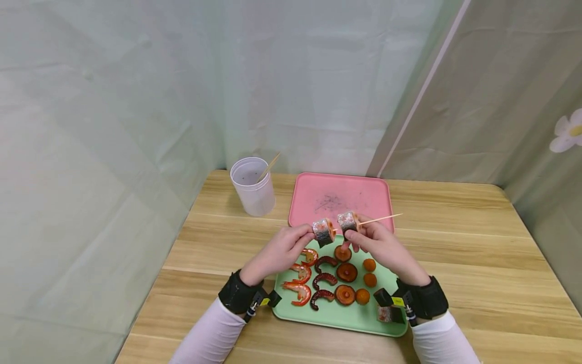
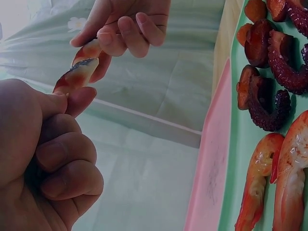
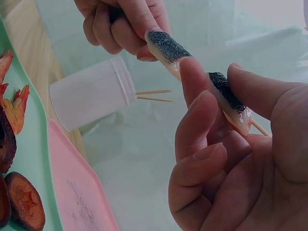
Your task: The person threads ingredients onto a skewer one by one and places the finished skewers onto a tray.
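Observation:
My left hand pinches a piece of fish with silvery-dark skin by its left edge, over the green tray. Thumb and fingers of my right hand grip a second fish piece just to the right of it. A thin wooden skewer sticks out of this second piece to the right, and a short pale bit shows between the pieces. In the right wrist view, the left hand's fish and the right hand's fish lie nearly in line.
On the green tray lie shrimp, octopus tentacles, mushroom caps, orange balls and another fish piece. Behind it is a pink tray with dark marks. A white cup holding skewers stands back left.

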{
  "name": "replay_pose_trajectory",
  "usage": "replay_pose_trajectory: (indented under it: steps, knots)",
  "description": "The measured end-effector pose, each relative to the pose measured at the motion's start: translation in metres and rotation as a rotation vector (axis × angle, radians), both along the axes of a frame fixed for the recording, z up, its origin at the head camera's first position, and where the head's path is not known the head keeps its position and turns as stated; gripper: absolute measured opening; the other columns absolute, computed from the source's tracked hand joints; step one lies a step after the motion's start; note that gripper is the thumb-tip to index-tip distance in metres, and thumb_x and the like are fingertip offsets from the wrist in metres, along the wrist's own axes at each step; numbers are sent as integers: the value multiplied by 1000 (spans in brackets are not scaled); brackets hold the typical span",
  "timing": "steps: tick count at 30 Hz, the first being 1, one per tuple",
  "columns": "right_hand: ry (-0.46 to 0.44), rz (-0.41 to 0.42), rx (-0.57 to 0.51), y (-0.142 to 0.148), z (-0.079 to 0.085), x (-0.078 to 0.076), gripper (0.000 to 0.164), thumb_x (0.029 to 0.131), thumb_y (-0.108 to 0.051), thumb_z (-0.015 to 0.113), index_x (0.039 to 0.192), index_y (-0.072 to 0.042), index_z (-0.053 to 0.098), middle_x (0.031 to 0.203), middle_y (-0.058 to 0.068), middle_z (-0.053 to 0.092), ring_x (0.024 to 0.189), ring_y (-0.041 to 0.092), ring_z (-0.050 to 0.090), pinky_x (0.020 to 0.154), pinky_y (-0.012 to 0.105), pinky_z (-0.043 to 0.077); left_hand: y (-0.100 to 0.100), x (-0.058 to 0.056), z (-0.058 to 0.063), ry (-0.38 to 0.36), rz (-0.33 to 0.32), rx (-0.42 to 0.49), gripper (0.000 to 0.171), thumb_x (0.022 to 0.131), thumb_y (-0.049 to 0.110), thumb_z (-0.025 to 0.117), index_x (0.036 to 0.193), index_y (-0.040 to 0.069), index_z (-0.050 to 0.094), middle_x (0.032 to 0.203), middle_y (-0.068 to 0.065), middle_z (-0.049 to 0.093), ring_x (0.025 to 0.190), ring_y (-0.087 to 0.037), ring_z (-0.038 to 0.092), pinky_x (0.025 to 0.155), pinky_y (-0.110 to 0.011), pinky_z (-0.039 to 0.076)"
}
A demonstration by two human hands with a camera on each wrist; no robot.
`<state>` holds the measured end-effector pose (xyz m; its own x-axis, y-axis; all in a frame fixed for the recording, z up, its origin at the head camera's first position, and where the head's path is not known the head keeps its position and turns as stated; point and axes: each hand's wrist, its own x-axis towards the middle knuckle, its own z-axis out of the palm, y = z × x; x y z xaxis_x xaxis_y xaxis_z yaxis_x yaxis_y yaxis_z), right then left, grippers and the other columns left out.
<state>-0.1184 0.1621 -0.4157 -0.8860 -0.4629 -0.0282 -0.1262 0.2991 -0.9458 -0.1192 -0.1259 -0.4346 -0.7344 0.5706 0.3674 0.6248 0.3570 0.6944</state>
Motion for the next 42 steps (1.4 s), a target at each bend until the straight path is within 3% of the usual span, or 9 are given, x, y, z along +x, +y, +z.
replay_pose_trajectory:
  steps: [3, 12, 29, 36, 40, 42]
  knots:
    - [2, 1, -2, 0, 0, 0, 27, 113, -29, 58, 116, -4, 67, 85, 20, 63, 72, 21, 51, 62, 30, 36, 0, 0, 0, -3, 1, -6, 19, 112, 8, 54, 95, 11, 61, 71, 10, 38, 58, -1, 35, 56, -24, 35]
    - [14, 13, -3, 0, 1, 0, 23, 114, -29, 57, 120, -9, 66, 85, 8, 68, 74, 22, 53, 64, 31, 37, -1, 0, 0, 3, 9, -13, 19, 112, 7, 55, 95, 11, 61, 71, 10, 38, 58, -1, 35, 56, -24, 35]
    - [15, 20, -11, 1, 1, 0, 26, 113, -26, 59, 125, -4, 64, 83, 8, 69, 72, 19, 56, 63, 29, 39, -3, -1, 0, 33, 16, 25, 18, 111, 6, 56, 95, 11, 61, 71, 10, 35, 60, -2, 35, 57, -25, 36]
    - [9, 32, -36, 0, 1, -1, 41, 113, -24, 59, 145, -1, 54, 85, 19, 66, 72, 18, 54, 62, 29, 37, -4, -2, 0, 40, 13, 23, 19, 111, 6, 56, 94, 11, 60, 71, 10, 36, 59, -2, 35, 57, -24, 35]
    - [10, 37, -43, -1, 1, -2, 41, 112, -22, 60, 145, 1, 52, 86, 26, 64, 73, 19, 56, 65, 31, 40, -4, -2, -1, 45, 14, 20, 19, 111, 5, 56, 93, 11, 60, 71, 10, 36, 59, -2, 35, 57, -24, 35]
    - [9, 41, -49, 0, 0, -2, 44, 112, -22, 60, 148, 1, 50, 87, 23, 66, 74, 19, 57, 66, 31, 41, -5, -2, -1, 45, 15, 20, 20, 111, 5, 56, 93, 11, 59, 71, 10, 36, 59, -2, 35, 57, -24, 35]
